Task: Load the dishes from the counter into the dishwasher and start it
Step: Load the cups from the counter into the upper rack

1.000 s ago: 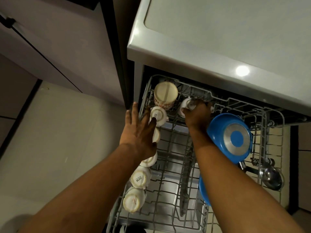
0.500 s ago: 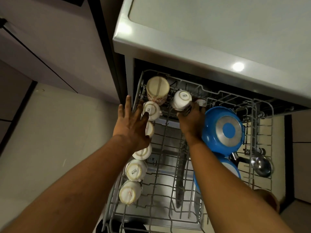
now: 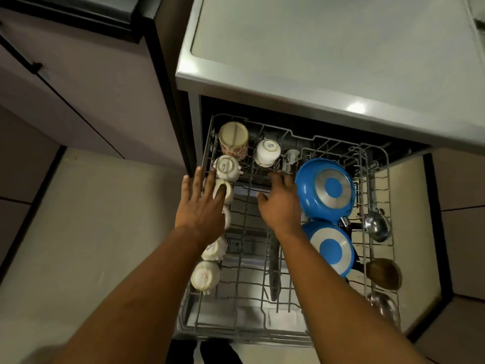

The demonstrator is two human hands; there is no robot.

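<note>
- Sitting nearest in the left row of the pulled-out dishwasher rack point(image 3: 249, 337), two white cups point(image 3: 203, 275) rest bottoms-up, one behind the other.
- On the rack's right side a brown rounded bowl point(image 3: 384, 277) lies towards the front, with a steel ladle point(image 3: 376, 227) farther back.
- The near blue pan point(image 3: 331, 249) stands on edge, its base facing up and outward; the far blue pan point(image 3: 325, 189) stands just behind it the same way.
- The left hand point(image 3: 202, 206) is spread flat over the middle of the cup row, fingers straight and holding nothing; whether it touches the cups below cannot be told.
- The right hand point(image 3: 282, 203) is over the rack's centre, just beside the far blue pan, its fingers loosely extended and empty.
- Beyond its fingertips an upturned white cup point(image 3: 267, 152) sits in the back row, apart from the hand.
- A floral mug point(image 3: 233, 139) stands inverted in the back left corner, with a marked cup point(image 3: 227, 168) just in front.
- The grey countertop point(image 3: 315, 61) overhangs the rack's far end.
</note>
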